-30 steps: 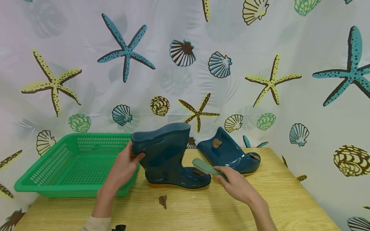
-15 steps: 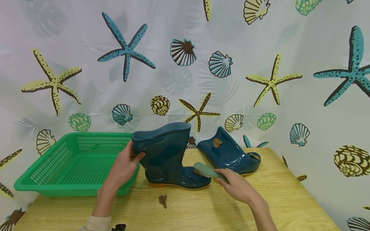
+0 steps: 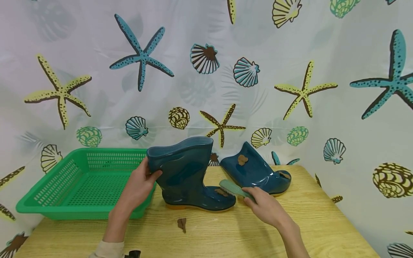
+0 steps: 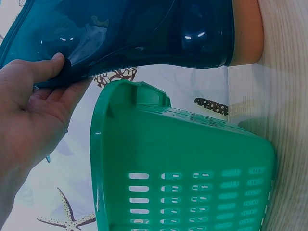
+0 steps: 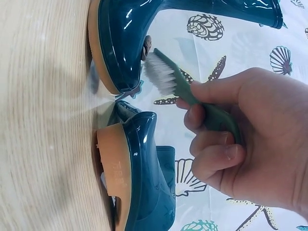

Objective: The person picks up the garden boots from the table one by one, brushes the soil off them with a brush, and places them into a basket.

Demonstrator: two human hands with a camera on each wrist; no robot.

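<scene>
A dark blue rubber boot [image 3: 185, 179] stands upright on the wooden table, a brown mud-like patch [image 3: 221, 192] on its toe. My left hand [image 3: 141, 182] grips the back of its shaft near the top, thumb on the near side. In my right hand [image 3: 266, 206] is a green scrubbing brush [image 3: 230, 187], its fingers curled round the handle. White bristles [image 5: 160, 73] point at the toe, right by the brown patch in the right wrist view. Behind, a second blue boot [image 3: 255, 172] lies tipped over, with a brown patch [image 3: 242, 159] on the shaft and another on the toe.
A green plastic basket [image 3: 80, 216] with slotted walls stands left of the upright boot, close to my left forearm. One loose brown piece [image 3: 182, 224] lies on the table [image 3: 206, 236] in front of the boot. A curtain printed with starfish and shells [image 3: 200, 96] hangs behind.
My right hand moved the brush down onto the boot's toe, then back slightly to the right, baring the brown patch, which looks shifted or reshaped. The left hand and the boot stay put.
</scene>
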